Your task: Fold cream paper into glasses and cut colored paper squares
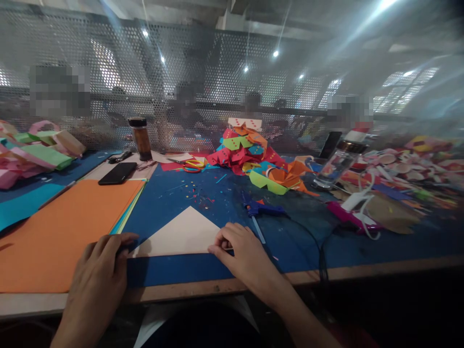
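Note:
A pale pinkish sheet of paper point(181, 234) lies in a triangle on the blue tabletop, its point facing away from me and its long edge nearest me. At its left corner is my left hand point(98, 268), closed with thumb and forefinger about the corner tip. My right hand point(248, 256) pinches the right corner, fingers curled over the edge. Beside my left hand lies a stack of coloured paper with an orange sheet point(72, 222) on top. A blue glue gun point(263, 208) with a clear stick rests just beyond my right hand.
Behind the stack are a black phone point(118, 173), a dark bottle point(140, 140) and scissors point(192, 166). Farther back rises a heap of colourful paper masks point(239, 150). Right of it stand a clear bottle point(335, 164) and a magenta device point(351, 216). A cord point(321, 251) crosses the table's front edge.

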`<state>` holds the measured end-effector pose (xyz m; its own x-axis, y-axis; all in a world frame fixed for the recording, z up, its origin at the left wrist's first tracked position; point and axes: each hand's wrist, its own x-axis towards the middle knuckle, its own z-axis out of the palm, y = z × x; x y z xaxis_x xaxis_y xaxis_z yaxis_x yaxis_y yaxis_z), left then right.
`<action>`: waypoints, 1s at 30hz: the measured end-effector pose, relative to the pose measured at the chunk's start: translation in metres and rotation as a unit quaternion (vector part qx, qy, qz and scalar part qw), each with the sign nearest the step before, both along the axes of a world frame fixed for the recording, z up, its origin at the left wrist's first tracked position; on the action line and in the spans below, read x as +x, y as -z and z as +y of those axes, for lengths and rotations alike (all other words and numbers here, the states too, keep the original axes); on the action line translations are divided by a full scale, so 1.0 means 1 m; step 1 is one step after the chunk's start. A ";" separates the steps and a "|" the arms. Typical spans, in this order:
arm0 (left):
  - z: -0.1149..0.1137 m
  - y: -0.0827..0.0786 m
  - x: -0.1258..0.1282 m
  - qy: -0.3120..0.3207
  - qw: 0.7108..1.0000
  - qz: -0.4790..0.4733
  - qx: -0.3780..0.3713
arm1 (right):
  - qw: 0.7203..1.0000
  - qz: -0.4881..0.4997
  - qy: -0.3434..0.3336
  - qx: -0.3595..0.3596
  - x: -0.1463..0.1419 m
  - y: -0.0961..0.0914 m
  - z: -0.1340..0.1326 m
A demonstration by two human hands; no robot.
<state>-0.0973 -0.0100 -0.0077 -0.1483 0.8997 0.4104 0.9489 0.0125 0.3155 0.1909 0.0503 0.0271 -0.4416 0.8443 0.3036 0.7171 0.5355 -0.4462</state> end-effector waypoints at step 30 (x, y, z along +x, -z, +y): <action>0.017 -0.014 0.063 0.118 0.993 0.003 0.012 | 1.000 -0.011 0.003 0.006 -0.001 -0.001 0.000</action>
